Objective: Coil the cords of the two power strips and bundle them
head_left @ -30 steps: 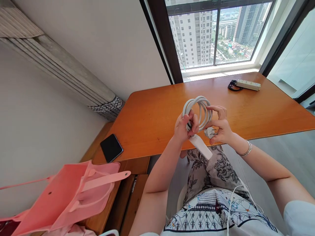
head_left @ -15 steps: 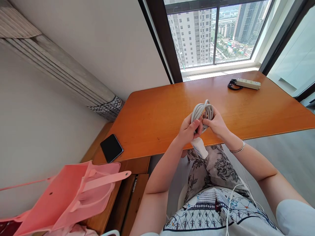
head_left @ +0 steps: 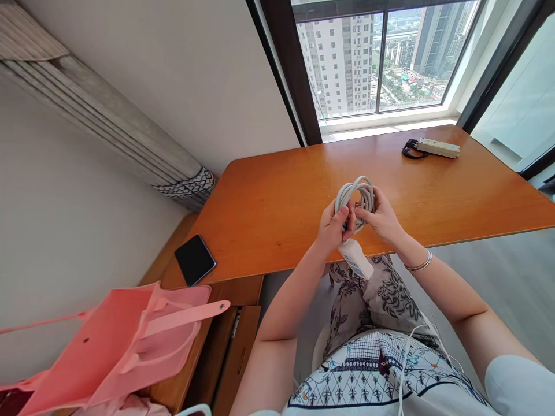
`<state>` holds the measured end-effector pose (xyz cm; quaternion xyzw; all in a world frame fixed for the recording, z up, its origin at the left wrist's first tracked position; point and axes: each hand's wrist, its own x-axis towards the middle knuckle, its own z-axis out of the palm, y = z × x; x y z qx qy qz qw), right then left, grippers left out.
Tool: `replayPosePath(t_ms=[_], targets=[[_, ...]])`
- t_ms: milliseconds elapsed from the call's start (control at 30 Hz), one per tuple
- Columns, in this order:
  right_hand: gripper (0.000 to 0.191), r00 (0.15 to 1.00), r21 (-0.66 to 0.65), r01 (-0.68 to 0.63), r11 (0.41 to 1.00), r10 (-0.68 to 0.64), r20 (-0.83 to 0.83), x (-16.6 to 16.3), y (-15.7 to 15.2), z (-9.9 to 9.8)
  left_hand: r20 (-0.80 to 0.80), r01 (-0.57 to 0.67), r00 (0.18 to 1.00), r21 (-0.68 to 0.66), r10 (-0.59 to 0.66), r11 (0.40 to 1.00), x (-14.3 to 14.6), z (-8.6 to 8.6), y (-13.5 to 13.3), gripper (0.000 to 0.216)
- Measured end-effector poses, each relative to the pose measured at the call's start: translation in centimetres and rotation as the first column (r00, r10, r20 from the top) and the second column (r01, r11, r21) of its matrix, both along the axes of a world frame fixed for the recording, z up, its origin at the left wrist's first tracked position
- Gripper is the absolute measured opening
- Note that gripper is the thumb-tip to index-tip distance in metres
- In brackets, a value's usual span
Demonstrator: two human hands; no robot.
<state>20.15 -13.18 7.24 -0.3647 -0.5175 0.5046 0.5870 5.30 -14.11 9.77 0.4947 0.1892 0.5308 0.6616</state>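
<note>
A coiled light-grey power cord (head_left: 356,186) is between my two hands, just above the table's front edge. My left hand (head_left: 335,224) is closed around the left side of the coil, with its thumb across the loops. At the coil's right side, my right hand (head_left: 380,217) grips the loops between thumb and fingers. From under my left hand hangs a white power strip (head_left: 355,259), tilted down over my lap. Part of the cord is hidden behind my fingers.
The orange-brown table (head_left: 269,202) spans the view below a window. A beige power strip (head_left: 437,148) with a black coiled cord lies at its back right. A black tablet or phone (head_left: 195,260) rests at the left edge, near a pink bag (head_left: 125,346).
The white power strip has swung slightly right and turned, showing more of its side. My hands keep hold of the coil with only small finger shifts.
</note>
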Motion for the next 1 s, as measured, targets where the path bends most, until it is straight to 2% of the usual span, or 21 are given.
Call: replayPosePath(t_ms=[100, 167, 233, 300, 400, 467, 567, 633, 700, 833, 900, 1000], targets=[[0.055, 0.984, 0.016, 0.177, 0.984, -0.177, 0.023, -0.5, 0.2, 0.2, -0.023, 0.024, 0.999, 0.027, -0.023, 0.999, 0.5, -0.2, -0.5, 0.054], [0.047, 0.974, 0.010, 0.227, 0.974, -0.227, 0.002, -0.7, 0.4, 0.4, -0.032, 0.047, 0.998, 0.021, -0.046, 0.999, 0.7, -0.3, -0.7, 0.055], [0.046, 0.972, -0.053, 0.221, 0.974, -0.224, -0.068, -0.7, 0.5, 0.4, -0.006, 0.045, 0.999, -0.019, -0.045, 0.999, 0.9, -0.5, -0.7, 0.057], [0.046, 0.968, -0.157, 0.135, 0.978, -0.164, -0.189, -0.7, 0.5, 0.3, 0.051, 0.027, 0.998, -0.080, -0.023, 0.996, 1.0, -0.5, -0.5, 0.057], [0.040, 0.911, -0.251, -0.154, 0.956, 0.038, -0.411, -0.7, 0.3, -0.3, 0.156, -0.008, 0.987, -0.200, 0.040, 0.980, 1.1, 0.1, -0.1, 0.048], [0.035, 0.839, -0.232, -0.318, 0.919, 0.159, -0.521, -0.8, 0.0, -0.9, 0.216, -0.027, 0.972, -0.299, 0.095, 0.954, 1.1, 0.7, 0.2, 0.043], [0.036, 0.773, -0.124, -0.371, 0.920, 0.232, -0.590, -0.9, -0.7, -1.8, 0.277, -0.043, 0.945, -0.424, 0.175, 0.905, 1.0, 1.9, 0.4, 0.049], [0.044, 0.776, -0.048, -0.363, 0.930, 0.273, -0.569, -0.9, -1.1, -2.1, 0.311, -0.041, 0.926, -0.481, 0.215, 0.876, 0.8, 2.5, 0.5, 0.053], [0.056, 0.817, -0.006, -0.349, 0.937, 0.301, -0.493, -0.8, -1.3, -2.2, 0.337, -0.034, 0.910, -0.517, 0.240, 0.855, 0.4, 3.0, 0.6, 0.055], [0.078, 0.913, 0.027, -0.310, 0.950, 0.305, -0.270, -0.9, -1.3, -2.7, 0.319, -0.044, 0.918, -0.507, 0.235, 0.861, -0.1, 3.4, 0.6, 0.050], [0.079, 0.944, 0.045, -0.277, 0.960, 0.281, -0.174, -1.0, -1.2, -3.1, 0.291, -0.051, 0.931, -0.496, 0.221, 0.867, -0.2, 3.5, 0.5, 0.048], [0.070, 0.980, 0.054, -0.193, 0.980, 0.194, -0.029, -1.4, -1.3, -3.8, 0.265, -0.053, 0.942, -0.489, 0.206, 0.871, -0.3, 3.5, 0.4, 0.048]])
